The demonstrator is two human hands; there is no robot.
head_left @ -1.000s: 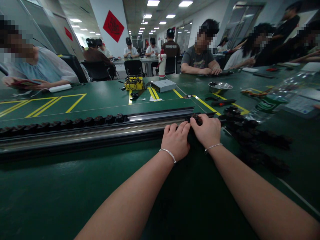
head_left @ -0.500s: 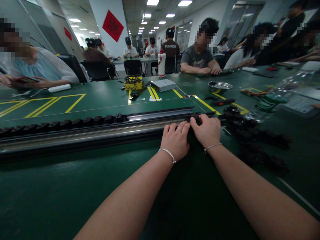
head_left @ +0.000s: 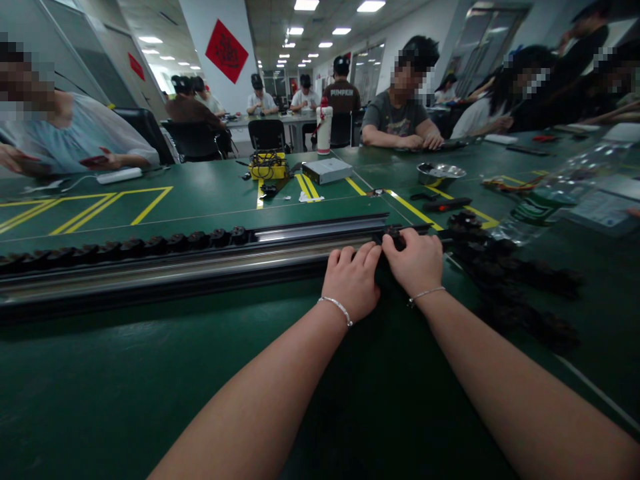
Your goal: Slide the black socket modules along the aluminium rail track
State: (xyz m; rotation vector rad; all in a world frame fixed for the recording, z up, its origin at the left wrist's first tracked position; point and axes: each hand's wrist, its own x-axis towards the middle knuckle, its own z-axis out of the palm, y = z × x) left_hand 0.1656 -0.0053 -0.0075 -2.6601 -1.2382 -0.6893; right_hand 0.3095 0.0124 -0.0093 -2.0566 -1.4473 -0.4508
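Metal rail [head_left: 200,265]: lies lengthwise on the table [head_left: 150,373], from the left edge of view to the two hands.
Left hand [head_left: 353,277]: fingers bent over the rail near its right end; whether they grip it, one cannot tell.
Right hand [head_left: 417,260]: thumb and fingers closed about a small black part [head_left: 394,233], mostly hidden, at the rail's end.
Black pieces [head_left: 197,239]: in a row along the rail's far side.
Dark heap [head_left: 500,257]: right of the right hand, near a clear bottle [head_left: 537,208].
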